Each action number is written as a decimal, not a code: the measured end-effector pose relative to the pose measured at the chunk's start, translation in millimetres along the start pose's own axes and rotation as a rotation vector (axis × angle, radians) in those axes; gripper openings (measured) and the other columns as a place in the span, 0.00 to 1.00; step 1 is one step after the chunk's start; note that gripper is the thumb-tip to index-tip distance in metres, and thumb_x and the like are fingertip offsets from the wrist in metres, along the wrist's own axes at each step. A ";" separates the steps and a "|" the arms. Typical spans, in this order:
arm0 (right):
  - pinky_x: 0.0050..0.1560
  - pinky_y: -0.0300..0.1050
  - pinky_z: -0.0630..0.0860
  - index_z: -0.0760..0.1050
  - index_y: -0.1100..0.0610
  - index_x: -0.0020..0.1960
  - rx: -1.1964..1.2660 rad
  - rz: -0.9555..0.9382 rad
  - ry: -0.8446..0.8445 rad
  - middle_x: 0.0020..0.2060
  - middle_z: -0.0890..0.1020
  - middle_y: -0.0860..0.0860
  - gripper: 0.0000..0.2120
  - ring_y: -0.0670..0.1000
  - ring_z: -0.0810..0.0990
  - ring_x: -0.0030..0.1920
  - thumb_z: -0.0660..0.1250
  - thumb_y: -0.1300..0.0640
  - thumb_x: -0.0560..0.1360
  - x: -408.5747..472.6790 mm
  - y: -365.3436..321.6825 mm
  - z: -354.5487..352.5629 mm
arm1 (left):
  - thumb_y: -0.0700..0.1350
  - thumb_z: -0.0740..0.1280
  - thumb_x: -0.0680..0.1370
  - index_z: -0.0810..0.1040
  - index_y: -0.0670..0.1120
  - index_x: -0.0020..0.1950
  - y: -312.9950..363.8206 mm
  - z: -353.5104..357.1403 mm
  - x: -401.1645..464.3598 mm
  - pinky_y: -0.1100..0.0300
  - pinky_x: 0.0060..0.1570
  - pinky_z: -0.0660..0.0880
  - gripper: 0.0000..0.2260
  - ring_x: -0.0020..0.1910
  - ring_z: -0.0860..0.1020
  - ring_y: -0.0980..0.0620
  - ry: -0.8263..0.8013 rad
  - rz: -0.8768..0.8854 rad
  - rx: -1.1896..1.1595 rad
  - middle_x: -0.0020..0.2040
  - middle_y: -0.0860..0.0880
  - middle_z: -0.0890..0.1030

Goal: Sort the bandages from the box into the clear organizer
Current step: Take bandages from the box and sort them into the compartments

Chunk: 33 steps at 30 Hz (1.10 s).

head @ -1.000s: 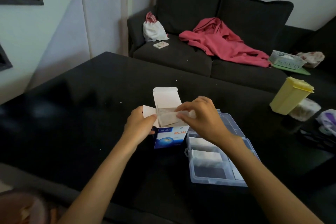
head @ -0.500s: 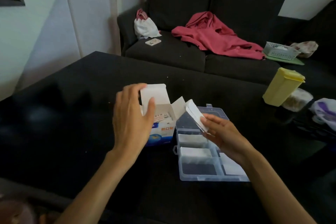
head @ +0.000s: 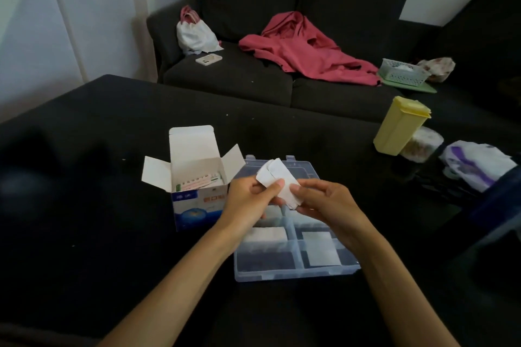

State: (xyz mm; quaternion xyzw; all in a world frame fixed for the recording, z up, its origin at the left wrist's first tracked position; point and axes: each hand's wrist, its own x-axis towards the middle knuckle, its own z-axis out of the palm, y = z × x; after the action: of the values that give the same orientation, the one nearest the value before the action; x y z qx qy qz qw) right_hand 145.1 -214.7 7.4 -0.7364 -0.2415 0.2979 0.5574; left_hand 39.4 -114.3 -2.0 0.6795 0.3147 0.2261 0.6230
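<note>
Both hands meet over the clear organizer (head: 293, 269): the left hand (head: 248, 201) and right hand (head: 328, 203) each pinch the same small stack of white bandages (head: 277, 183), thumbs curled on top, holding it just above the compartments. Flat white packets lie in several compartments below. Just left on the counter (head: 84, 177), the box (head: 197, 194) stands open, more bandages inside.
</note>
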 end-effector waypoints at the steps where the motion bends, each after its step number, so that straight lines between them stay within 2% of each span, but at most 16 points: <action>1: 0.38 0.35 0.78 0.79 0.53 0.48 -0.023 -0.007 0.011 0.42 0.82 0.49 0.05 0.47 0.83 0.40 0.69 0.56 0.73 1.1 1.3 -4.4 | 0.49 0.66 0.77 0.77 0.47 0.59 -2.2 4.6 2.7 0.72 0.28 0.70 0.13 0.39 0.81 0.58 0.005 -0.007 0.001 0.38 0.56 0.81; 4: 0.36 0.34 0.78 0.79 0.54 0.47 -0.081 -0.031 0.014 0.41 0.83 0.49 0.04 0.45 0.84 0.39 0.70 0.57 0.72 4.8 2.2 -12.5 | 0.50 0.67 0.76 0.78 0.48 0.56 -6.2 11.7 7.3 0.70 0.33 0.72 0.11 0.44 0.81 0.55 0.012 -0.017 0.027 0.43 0.53 0.82; 8: 0.38 0.36 0.79 0.80 0.54 0.47 -0.071 -0.013 -0.022 0.42 0.83 0.50 0.04 0.46 0.84 0.41 0.70 0.58 0.72 10.6 2.8 -22.9 | 0.48 0.69 0.75 0.77 0.48 0.62 -6.4 17.2 11.8 0.67 0.41 0.78 0.16 0.51 0.82 0.52 0.027 0.010 0.015 0.56 0.48 0.82; 10: 0.37 0.34 0.78 0.80 0.56 0.49 -0.009 -0.002 -0.043 0.43 0.84 0.51 0.06 0.46 0.84 0.41 0.70 0.58 0.73 13.9 2.6 -26.2 | 0.48 0.67 0.76 0.74 0.48 0.65 -2.8 19.0 13.2 0.68 0.41 0.77 0.17 0.48 0.82 0.53 -0.026 0.029 -0.001 0.57 0.49 0.81; 12: 0.36 0.34 0.77 0.80 0.56 0.50 0.012 0.002 -0.057 0.43 0.84 0.51 0.06 0.45 0.84 0.40 0.69 0.58 0.73 18.5 3.3 -28.4 | 0.46 0.63 0.79 0.71 0.47 0.67 0.6 23.5 13.9 0.71 0.42 0.73 0.17 0.41 0.81 0.55 -0.095 0.024 -0.032 0.57 0.49 0.79; 13: 0.36 0.34 0.77 0.80 0.56 0.49 0.006 -0.001 -0.058 0.42 0.83 0.50 0.05 0.45 0.84 0.40 0.69 0.58 0.73 20.5 4.0 -28.4 | 0.45 0.62 0.80 0.70 0.47 0.67 1.3 25.3 14.7 0.73 0.30 0.76 0.16 0.37 0.80 0.56 -0.105 0.025 -0.029 0.57 0.48 0.78; 14: 0.36 0.34 0.77 0.80 0.55 0.48 -0.004 -0.006 -0.051 0.42 0.83 0.49 0.05 0.45 0.84 0.40 0.69 0.57 0.73 22.5 5.0 -28.0 | 0.45 0.61 0.80 0.70 0.46 0.67 1.3 26.5 15.5 0.75 0.24 0.65 0.15 0.35 0.79 0.56 -0.096 0.023 -0.023 0.58 0.47 0.79; 15: 0.37 0.34 0.78 0.80 0.54 0.48 -0.008 -0.017 -0.029 0.43 0.83 0.49 0.04 0.46 0.83 0.42 0.69 0.57 0.73 26.2 6.7 -28.4 | 0.45 0.60 0.81 0.71 0.46 0.67 0.9 27.1 17.5 0.74 0.25 0.69 0.15 0.34 0.78 0.55 -0.078 0.012 -0.028 0.58 0.46 0.79; 17: 0.37 0.33 0.78 0.80 0.53 0.49 -0.042 -0.064 0.062 0.45 0.82 0.47 0.05 0.47 0.82 0.45 0.68 0.57 0.74 32.4 8.9 -34.3 | 0.45 0.59 0.81 0.72 0.45 0.66 2.1 26.5 20.8 0.73 0.28 0.69 0.14 0.35 0.77 0.56 -0.021 -0.038 -0.058 0.54 0.46 0.80; 20: 0.39 0.32 0.76 0.79 0.51 0.51 -0.355 -0.210 0.121 0.45 0.80 0.44 0.06 0.43 0.79 0.47 0.67 0.57 0.75 39.8 11.7 -54.5 | 0.45 0.60 0.81 0.73 0.46 0.64 5.3 22.1 24.9 0.71 0.33 0.71 0.12 0.37 0.77 0.56 0.037 -0.115 -0.065 0.50 0.50 0.78; 24: 0.46 0.35 0.74 0.79 0.48 0.48 -0.769 -0.202 -0.081 0.44 0.80 0.43 0.05 0.40 0.76 0.42 0.65 0.56 0.76 42.9 18.1 -66.7 | 0.43 0.61 0.80 0.73 0.51 0.51 8.4 17.6 24.1 0.74 0.26 0.68 0.04 0.33 0.76 0.57 0.031 -0.176 -0.049 0.49 0.51 0.77; 26: 0.55 0.43 0.74 0.80 0.47 0.48 -0.893 -0.161 -0.133 0.47 0.81 0.43 0.05 0.40 0.75 0.44 0.66 0.54 0.76 44.2 24.4 -63.6 | 0.42 0.61 0.80 0.73 0.52 0.50 9.3 15.1 22.1 0.73 0.26 0.67 0.04 0.33 0.76 0.57 0.018 -0.203 -0.041 0.49 0.51 0.77; 28: 0.63 0.53 0.70 0.80 0.45 0.48 -0.947 -0.142 -0.154 0.50 0.81 0.41 0.05 0.41 0.75 0.50 0.67 0.51 0.75 45.7 29.2 -56.6 | 0.43 0.62 0.80 0.76 0.49 0.54 9.3 12.7 21.0 0.72 0.26 0.68 0.06 0.33 0.76 0.57 0.010 -0.221 -0.047 0.48 0.50 0.79; 29: 0.63 0.54 0.69 0.80 0.45 0.48 -0.971 -0.145 -0.153 0.50 0.81 0.41 0.05 0.42 0.75 0.51 0.67 0.50 0.74 46.0 30.5 -52.8 | 0.43 0.62 0.80 0.76 0.47 0.57 8.4 12.1 21.2 0.71 0.26 0.68 0.08 0.34 0.76 0.57 0.013 -0.231 -0.054 0.47 0.50 0.79; 31: 0.62 0.47 0.68 0.81 0.46 0.48 -1.005 -0.156 -0.086 0.49 0.81 0.42 0.05 0.43 0.74 0.50 0.68 0.48 0.73 45.7 32.9 -46.0 | 0.45 0.63 0.79 0.76 0.45 0.61 7.4 12.1 20.2 0.70 0.28 0.68 0.11 0.35 0.76 0.57 0.017 -0.262 -0.073 0.44 0.49 0.80; 33: 0.55 0.40 0.68 0.81 0.47 0.47 -1.028 -0.178 0.021 0.47 0.80 0.42 0.07 0.42 0.71 0.47 0.70 0.45 0.72 44.6 33.0 -42.3 | 0.46 0.64 0.78 0.76 0.46 0.60 6.0 15.3 19.9 0.68 0.30 0.68 0.11 0.36 0.76 0.56 0.017 -0.283 -0.100 0.41 0.50 0.79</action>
State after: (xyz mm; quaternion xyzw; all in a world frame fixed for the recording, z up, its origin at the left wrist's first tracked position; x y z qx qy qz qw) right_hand 207.2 -221.3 -23.5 -0.8944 -0.4129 0.0848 0.1494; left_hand 65.0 -111.2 0.4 0.5944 0.4010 0.1572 0.6791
